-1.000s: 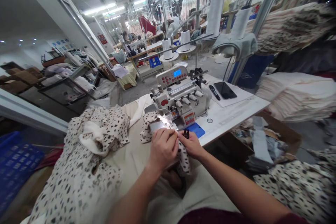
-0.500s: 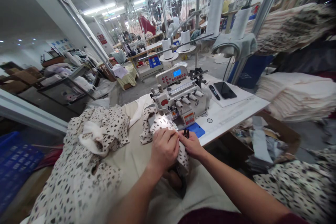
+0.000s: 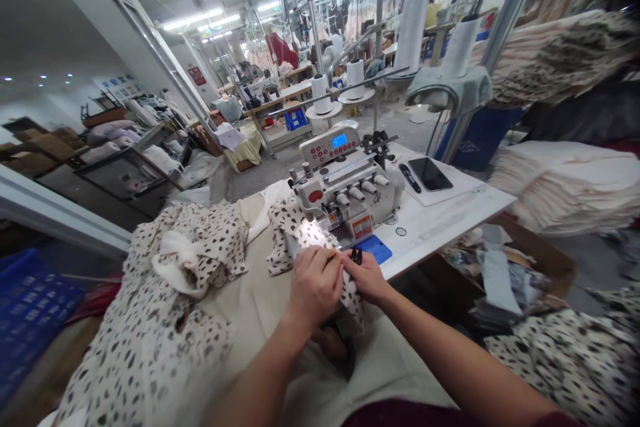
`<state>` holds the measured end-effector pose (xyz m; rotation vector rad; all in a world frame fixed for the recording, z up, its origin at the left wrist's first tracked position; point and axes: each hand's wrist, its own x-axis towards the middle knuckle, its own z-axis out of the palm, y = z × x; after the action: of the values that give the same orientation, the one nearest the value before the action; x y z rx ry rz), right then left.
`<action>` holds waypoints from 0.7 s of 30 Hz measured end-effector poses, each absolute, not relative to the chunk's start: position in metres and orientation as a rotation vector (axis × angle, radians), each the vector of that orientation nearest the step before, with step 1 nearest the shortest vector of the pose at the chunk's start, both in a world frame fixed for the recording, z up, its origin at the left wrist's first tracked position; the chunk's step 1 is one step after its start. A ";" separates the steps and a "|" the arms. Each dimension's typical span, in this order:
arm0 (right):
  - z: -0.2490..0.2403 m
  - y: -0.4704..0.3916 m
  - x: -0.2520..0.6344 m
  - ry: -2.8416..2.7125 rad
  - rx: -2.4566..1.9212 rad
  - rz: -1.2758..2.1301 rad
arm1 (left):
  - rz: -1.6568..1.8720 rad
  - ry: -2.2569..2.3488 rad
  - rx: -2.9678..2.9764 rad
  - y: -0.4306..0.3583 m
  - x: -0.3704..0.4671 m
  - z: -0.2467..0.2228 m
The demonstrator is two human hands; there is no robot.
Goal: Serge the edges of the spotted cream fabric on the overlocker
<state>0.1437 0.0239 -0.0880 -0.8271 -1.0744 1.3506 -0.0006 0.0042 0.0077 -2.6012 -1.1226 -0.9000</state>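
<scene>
A white sewing machine (image 3: 350,187) with a lit blue display stands on the table. Spotted cream fabric (image 3: 295,225) lies under its lamp and runs forward to my hands. My left hand (image 3: 316,280) is closed on this fabric at the machine's front edge. Right beside it, fingertips nearly touching, my right hand (image 3: 367,277) pinches the same fabric, with small black snips (image 3: 357,255) showing at its fingers. A flap of the fabric hangs below both hands.
More spotted fabric (image 3: 165,293) is heaped at the left, near a blue basket (image 3: 35,313). A phone (image 3: 430,173), a black marker (image 3: 410,178) and a blue plate (image 3: 376,249) lie on the white tabletop (image 3: 440,220). Thread cones (image 3: 413,30) stand behind. Right of the table sits an open carton (image 3: 543,260).
The hanging flap of fabric below my hands has shifted slightly to the right. Both hands keep their hold, and the whole view has moved a little.
</scene>
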 end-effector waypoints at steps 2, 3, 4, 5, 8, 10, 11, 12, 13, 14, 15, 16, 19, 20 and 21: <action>-0.087 0.024 0.144 -1.082 -0.828 1.345 | -0.898 -1.127 -2.603 0.004 -0.001 0.008; -0.087 0.024 0.144 -1.083 -0.829 1.345 | -0.895 -1.129 -2.606 0.004 -0.001 0.007; -0.086 0.024 0.144 -1.081 -0.830 1.348 | -0.895 -1.130 -2.607 0.003 -0.002 0.007; -0.086 0.023 0.144 -1.075 -0.832 1.354 | -0.896 -1.132 -2.606 0.003 -0.002 0.007; -0.085 0.023 0.144 -1.060 -0.836 1.367 | -0.899 -1.132 -2.603 0.004 -0.002 0.006; -0.084 0.023 0.144 -1.049 -0.827 1.369 | -0.900 -1.129 -2.593 0.004 -0.002 0.005; -0.084 0.023 0.143 -1.042 -0.820 1.369 | -0.902 -1.127 -2.586 0.004 -0.001 0.005; -0.084 0.023 0.143 -1.036 -0.812 1.373 | -0.905 -1.125 -2.576 0.004 -0.001 0.005; -0.084 0.023 0.143 -1.029 -0.803 1.379 | -0.907 -1.124 -2.567 0.005 -0.001 0.005; -0.085 0.023 0.143 -1.022 -0.795 1.385 | -0.905 -1.123 -2.559 0.005 -0.001 0.005; -0.086 0.023 0.142 -1.014 -0.787 1.391 | -0.902 -1.122 -2.553 0.005 -0.001 0.005; -0.088 0.023 0.142 -1.006 -0.779 1.399 | -0.896 -1.120 -2.551 0.005 -0.001 0.004; -0.090 0.024 0.141 -0.968 -0.770 1.425 | -0.880 -1.121 -2.562 0.006 -0.001 0.004; -0.090 0.024 0.141 -0.958 -0.772 1.429 | -0.876 -1.124 -2.568 0.006 -0.001 0.004; -0.089 0.024 0.141 -0.950 -0.776 1.430 | -0.871 -1.129 -2.573 0.006 -0.001 0.004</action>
<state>0.1410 0.0242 -0.0890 -0.7757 -0.9495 1.4303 -0.0015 0.0060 0.0042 -2.5733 -1.1292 -0.8710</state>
